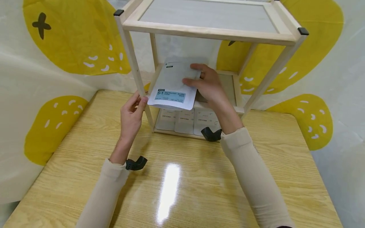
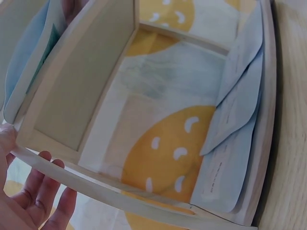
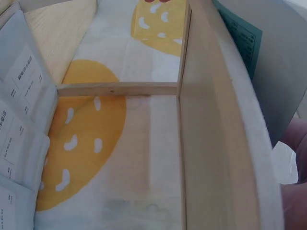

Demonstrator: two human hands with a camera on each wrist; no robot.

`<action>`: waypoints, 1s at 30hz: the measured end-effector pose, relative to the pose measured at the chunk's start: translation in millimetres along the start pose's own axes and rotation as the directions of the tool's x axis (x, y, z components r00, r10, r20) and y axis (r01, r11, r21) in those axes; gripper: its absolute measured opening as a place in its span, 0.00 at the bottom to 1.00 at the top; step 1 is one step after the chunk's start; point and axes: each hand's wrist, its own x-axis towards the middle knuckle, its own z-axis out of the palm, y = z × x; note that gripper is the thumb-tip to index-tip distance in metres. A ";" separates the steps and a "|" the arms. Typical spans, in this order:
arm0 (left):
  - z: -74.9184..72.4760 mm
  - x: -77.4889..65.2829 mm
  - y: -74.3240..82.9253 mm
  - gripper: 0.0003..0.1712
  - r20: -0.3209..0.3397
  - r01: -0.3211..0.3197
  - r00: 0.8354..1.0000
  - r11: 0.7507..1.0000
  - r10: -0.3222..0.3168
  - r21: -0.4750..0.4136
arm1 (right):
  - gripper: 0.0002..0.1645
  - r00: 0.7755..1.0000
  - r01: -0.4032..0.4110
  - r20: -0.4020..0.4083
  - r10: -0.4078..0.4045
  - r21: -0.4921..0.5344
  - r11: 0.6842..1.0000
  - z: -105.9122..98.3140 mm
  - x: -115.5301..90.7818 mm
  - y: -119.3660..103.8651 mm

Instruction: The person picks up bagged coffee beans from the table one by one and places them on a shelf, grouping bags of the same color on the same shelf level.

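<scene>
A white coffee pouch with a blue-green label reading S-1 lies over the middle level of a small wooden shelf, its lower edge overhanging the front rail. My right hand holds the pouch by its right edge; some fingers are hidden. At the shelf's front left post, my left hand grips the wood, its thumb close to the pouch's corner. The left wrist view shows the fingers of that hand behind the post.
Several pale pouches with printed labels lie side by side on the bottom level. Above the pouch is the shelf's top panel. The shelf stands on a wood-grain table, with a yellow-patterned cloth behind.
</scene>
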 end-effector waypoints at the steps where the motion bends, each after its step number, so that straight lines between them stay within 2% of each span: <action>1: 0.1 0.1 0.0 0.20 0.001 0.000 1.000 1.000 0.000 0.001 | 0.42 1.000 -0.013 0.011 0.013 0.014 1.000 0.3 0.7 -0.1; 4: -0.1 0.0 -0.2 0.20 0.005 0.005 1.000 1.000 -0.005 0.015 | 0.43 0.999 -0.036 0.029 0.035 0.046 0.998 1.4 3.6 0.3; 13: -1.0 1.6 -1.4 0.20 0.014 0.028 0.999 0.998 -0.028 0.049 | 0.44 0.997 -0.068 0.026 0.066 0.057 0.996 4.9 11.5 1.8; 17: -0.5 2.8 -1.6 0.20 0.022 0.030 0.999 0.998 -0.031 0.060 | 0.44 0.997 -0.079 0.006 0.078 0.030 0.996 4.9 11.6 1.7; 22: 1.2 3.3 -2.2 0.20 0.027 0.031 0.999 0.998 -0.033 0.057 | 0.45 0.997 -0.062 -0.052 0.058 -0.095 0.994 3.3 10.3 2.7; 30: -0.9 2.5 -3.0 0.20 0.019 0.028 0.999 0.998 -0.030 0.062 | 0.43 0.994 -0.024 -0.108 -0.008 -0.291 0.956 5.4 11.6 6.2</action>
